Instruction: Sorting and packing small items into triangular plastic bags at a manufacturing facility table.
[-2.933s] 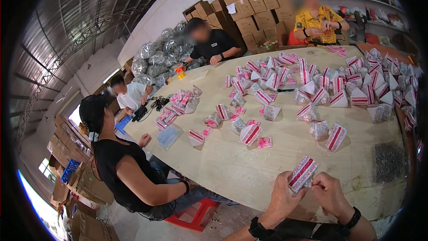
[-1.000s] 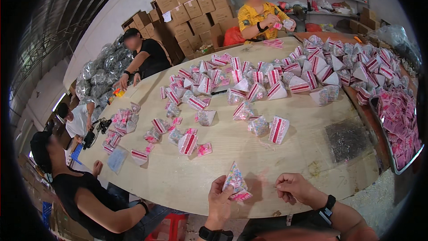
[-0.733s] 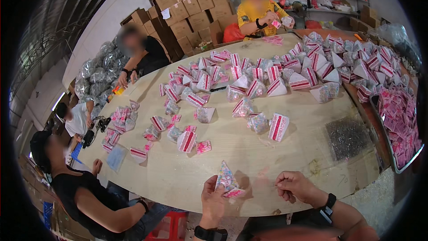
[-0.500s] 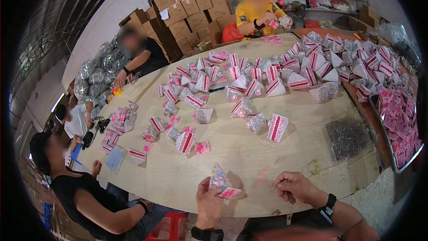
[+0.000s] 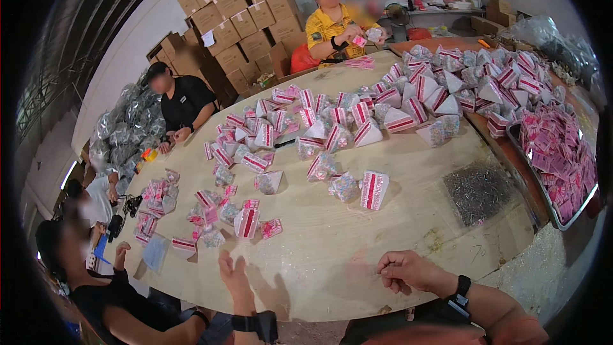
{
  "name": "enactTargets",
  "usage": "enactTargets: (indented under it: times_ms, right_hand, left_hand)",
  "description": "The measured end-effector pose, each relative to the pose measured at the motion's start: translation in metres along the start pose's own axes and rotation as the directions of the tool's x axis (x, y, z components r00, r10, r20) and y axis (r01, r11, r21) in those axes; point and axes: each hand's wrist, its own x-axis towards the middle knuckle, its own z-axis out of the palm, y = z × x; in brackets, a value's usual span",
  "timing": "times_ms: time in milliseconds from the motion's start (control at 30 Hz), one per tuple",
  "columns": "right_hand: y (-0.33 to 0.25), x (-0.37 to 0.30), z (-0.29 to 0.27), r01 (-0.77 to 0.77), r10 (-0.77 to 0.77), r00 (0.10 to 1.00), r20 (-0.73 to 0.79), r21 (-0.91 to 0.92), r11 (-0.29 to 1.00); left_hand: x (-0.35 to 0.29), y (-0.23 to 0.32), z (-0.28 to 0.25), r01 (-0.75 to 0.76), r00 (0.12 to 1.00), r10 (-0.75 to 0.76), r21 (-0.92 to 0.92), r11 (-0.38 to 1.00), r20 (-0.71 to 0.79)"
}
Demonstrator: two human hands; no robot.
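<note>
My left hand [image 5: 236, 277] is raised over the near side of the table, fingers apart and nothing in it. Just beyond it lie a cake-slice-shaped piece [image 5: 246, 223], white with pink-red stripes, a glittery piece [image 5: 212, 237] and a pink card [image 5: 271, 228]. My right hand [image 5: 408, 272] rests near the front edge, its thumb and fingers pinched together. Whatever they pinch, if anything, is too small to make out. Beyond both hands sit another striped slice [image 5: 373, 190] and a clear glittery one [image 5: 345, 186].
Many striped slices [image 5: 396, 121] cover the far side of the wooden table [image 5: 319, 252]. At right are a patch of thin dark pins [image 5: 479, 195] and a metal tray [image 5: 548, 204] of pink cards. Co-workers sit at left and across; cartons [image 5: 246, 25] are stacked behind.
My left hand has let go of the glittery slice with its pink card and moved left. A glittery piece now lies among the near-left group. My right hand stays pinched.
</note>
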Motion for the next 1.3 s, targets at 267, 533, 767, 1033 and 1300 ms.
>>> enactTargets:
  times_ms: [267,533,767,1033,1300]
  right_hand:
    - [0.002,-0.001,-0.004,-0.014,0.011,0.999,0.038,0.065,0.998]
    - [0.001,-0.001,-0.001,0.011,-0.012,0.998,0.056,0.018,1.000]
    - [0.004,0.000,-0.007,0.006,-0.005,0.997,0.082,-0.004,1.000]
    - [-0.001,0.000,-0.008,-0.045,0.045,0.996,0.083,-0.002,0.999]
    - [-0.001,-0.001,-0.008,-0.046,0.042,0.996,0.084,0.043,0.998]
  left_hand:
    - [-0.058,0.032,0.060,-0.207,0.951,0.131,0.264,0.942,0.279]
    - [-0.101,0.005,0.100,-0.014,0.889,0.064,-0.114,0.993,0.454]
    - [-0.085,0.050,0.152,-0.546,0.659,0.297,0.168,0.821,0.691]
    - [-0.047,0.047,0.224,-0.707,0.579,0.325,0.261,0.658,0.748]
    - [-0.033,0.040,0.163,-0.592,0.644,0.255,0.258,0.763,0.721]
